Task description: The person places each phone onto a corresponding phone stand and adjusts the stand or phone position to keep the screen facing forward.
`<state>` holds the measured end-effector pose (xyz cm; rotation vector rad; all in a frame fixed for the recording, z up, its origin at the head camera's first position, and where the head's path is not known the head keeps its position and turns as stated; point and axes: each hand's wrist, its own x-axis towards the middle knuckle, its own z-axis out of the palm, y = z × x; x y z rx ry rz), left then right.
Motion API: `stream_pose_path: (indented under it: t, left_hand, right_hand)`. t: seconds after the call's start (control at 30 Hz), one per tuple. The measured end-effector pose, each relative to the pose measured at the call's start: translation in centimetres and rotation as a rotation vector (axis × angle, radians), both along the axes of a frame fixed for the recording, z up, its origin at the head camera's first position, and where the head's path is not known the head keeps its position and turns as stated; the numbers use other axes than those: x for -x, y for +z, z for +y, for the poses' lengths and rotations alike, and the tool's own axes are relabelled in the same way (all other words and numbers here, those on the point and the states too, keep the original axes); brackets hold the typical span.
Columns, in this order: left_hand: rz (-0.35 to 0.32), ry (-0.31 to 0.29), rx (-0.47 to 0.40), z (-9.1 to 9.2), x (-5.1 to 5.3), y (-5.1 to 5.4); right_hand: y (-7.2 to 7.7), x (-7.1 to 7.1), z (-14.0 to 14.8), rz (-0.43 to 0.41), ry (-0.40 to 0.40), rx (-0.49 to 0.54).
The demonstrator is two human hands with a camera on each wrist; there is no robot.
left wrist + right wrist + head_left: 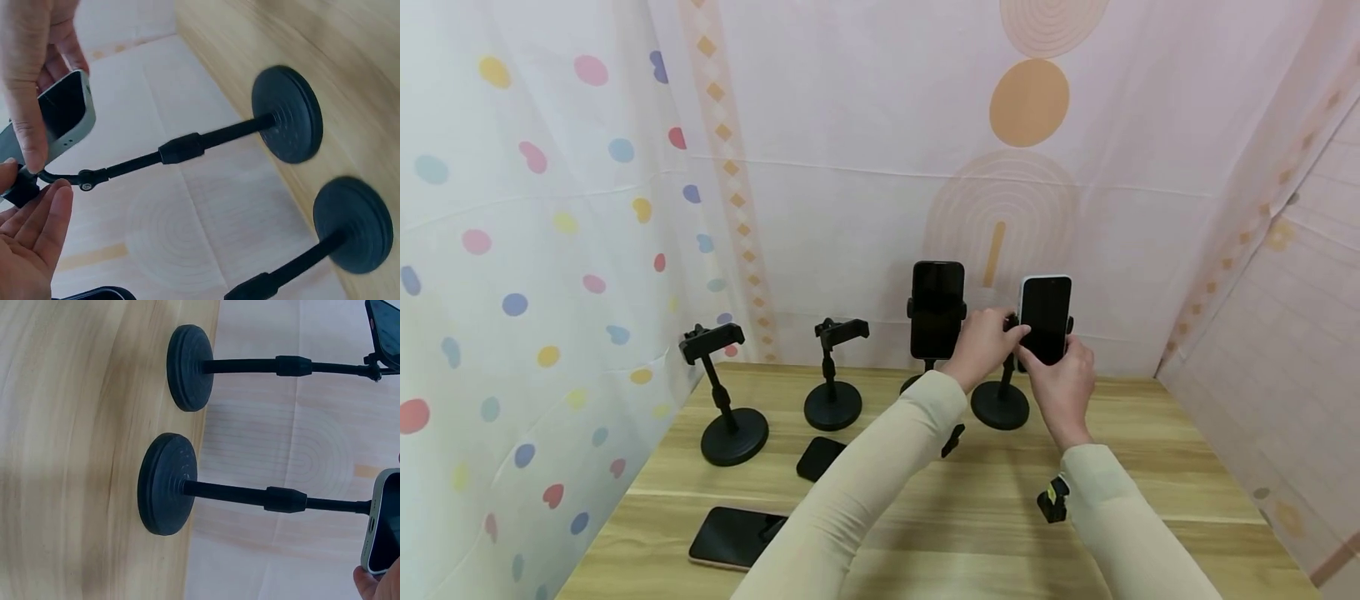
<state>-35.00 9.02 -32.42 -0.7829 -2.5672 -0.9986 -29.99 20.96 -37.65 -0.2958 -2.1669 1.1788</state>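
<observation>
A smartphone (1047, 317) with a white frame stands upright at the clamp of the rightmost black phone stand (1002, 406). My right hand (1063, 379) grips its lower part, the thumb lying across the front. From the left side, my left hand (983, 343) pinches the stand's black clamp (24, 189), as the left wrist view shows. In the right wrist view only part of the right hand (386, 584) appears, at the phone's edge. To the left, a black smartphone (937, 310) sits upright in another stand, whose base is partly behind the left arm.
Two phone stands (734, 436) (832, 405) with bare clamps stand at the table's left and centre-left. Two dark phones (737, 536) (820, 458) lie flat near the left forearm, which partly covers them. Patterned curtains (850, 208) hang behind and beside the wooden table (985, 533).
</observation>
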Motion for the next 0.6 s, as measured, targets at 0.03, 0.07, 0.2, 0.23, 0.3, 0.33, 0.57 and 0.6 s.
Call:
stream_pose_path:
  t: [0.03, 0.07, 0.2, 0.23, 0.3, 0.33, 0.57, 0.6]
  left_hand:
    - [-0.016, -0.002, -0.026, 0.0, 0.0, 0.0]
    - [-0.032, -0.002, -0.047, 0.0, 0.1, 0.0]
    - [-0.067, 0.020, -0.075, 0.1, 0.2, 0.0]
    - [-0.070, 0.026, -0.076, 0.1, 0.2, 0.0]
    - [-0.077, 0.032, -0.077, 0.1, 0.2, 0.1]
    - [-0.082, 0.035, -0.077, 0.1, 0.2, 0.1]
    - [-0.140, 0.039, -0.105, 0.1, 0.2, 0.3]
    - [-0.148, 0.039, -0.112, 0.1, 0.2, 0.3]
  right_hand:
    - [0.0, 0.0, 0.0, 0.001, 0.007, 0.003]
    - [-0.1, 0.0, 0.1, 0.004, 0.012, 0.006]
    - [-0.1, 0.2, 0.6, 0.045, 0.022, 0.019]
    - [0.1, 0.3, 0.7, 0.061, 0.025, 0.025]
    - [0.4, 0.5, 1.1, 0.079, 0.032, 0.027]
    - [0.7, 0.6, 1.2, 0.081, 0.042, 0.029]
    - [2.9, 1.3, 2.4, -0.024, 0.159, 0.044]
    - [3.2, 1.3, 2.5, -0.043, 0.179, 0.050]
